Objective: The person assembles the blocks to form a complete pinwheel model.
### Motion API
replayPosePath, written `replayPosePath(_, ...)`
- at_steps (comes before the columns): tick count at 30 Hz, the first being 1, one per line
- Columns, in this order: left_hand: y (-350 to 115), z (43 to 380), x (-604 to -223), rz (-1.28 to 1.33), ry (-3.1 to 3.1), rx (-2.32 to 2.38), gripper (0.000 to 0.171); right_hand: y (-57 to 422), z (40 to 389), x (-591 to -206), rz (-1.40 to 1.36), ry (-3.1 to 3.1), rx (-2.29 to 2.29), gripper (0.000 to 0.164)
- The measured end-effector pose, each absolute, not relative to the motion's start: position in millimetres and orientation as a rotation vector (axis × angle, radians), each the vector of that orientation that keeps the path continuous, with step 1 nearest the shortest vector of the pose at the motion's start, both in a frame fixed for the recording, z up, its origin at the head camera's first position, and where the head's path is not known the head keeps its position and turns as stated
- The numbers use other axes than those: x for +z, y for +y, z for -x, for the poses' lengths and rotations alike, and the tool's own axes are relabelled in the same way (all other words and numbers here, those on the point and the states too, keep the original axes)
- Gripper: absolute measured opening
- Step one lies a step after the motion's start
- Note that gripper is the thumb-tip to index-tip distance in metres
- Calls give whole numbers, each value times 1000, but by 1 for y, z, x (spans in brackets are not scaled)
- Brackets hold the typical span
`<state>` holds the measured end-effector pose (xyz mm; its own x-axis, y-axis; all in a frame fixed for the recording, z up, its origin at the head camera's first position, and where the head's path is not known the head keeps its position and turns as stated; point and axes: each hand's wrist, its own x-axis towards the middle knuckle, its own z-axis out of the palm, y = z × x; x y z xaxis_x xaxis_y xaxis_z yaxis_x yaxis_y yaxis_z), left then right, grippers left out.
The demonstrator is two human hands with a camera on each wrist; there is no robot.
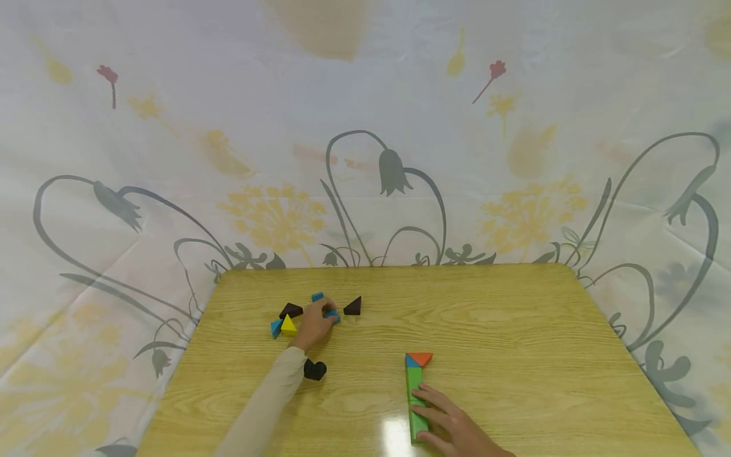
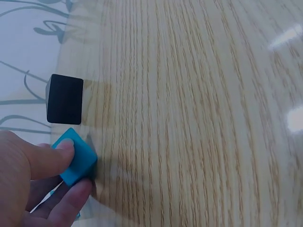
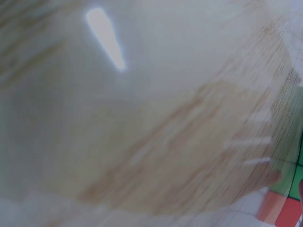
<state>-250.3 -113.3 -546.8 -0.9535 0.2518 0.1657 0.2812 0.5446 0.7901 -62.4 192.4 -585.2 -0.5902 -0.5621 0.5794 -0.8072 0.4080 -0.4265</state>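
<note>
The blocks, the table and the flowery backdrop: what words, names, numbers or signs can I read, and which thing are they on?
None: no word, label, brand, number or sign shows anywhere.
The green blocks, yellow block and the blue block in the left hand show only plain colour; their hidden sides can't be checked.
The table shows wood grain, the flowery backdrop just plant pictures.
</note>
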Motion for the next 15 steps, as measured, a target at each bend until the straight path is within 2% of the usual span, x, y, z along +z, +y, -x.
replayPosePath(9, -119, 249, -552, 492, -2689, -1411, 10, 193, 61, -584, -1186, -2336, 1004, 41)
replayPosePath(15, -121, 245, -552, 415, -2683, -1472, 13, 194, 62, -586, -1179, -2341, 1015, 41)
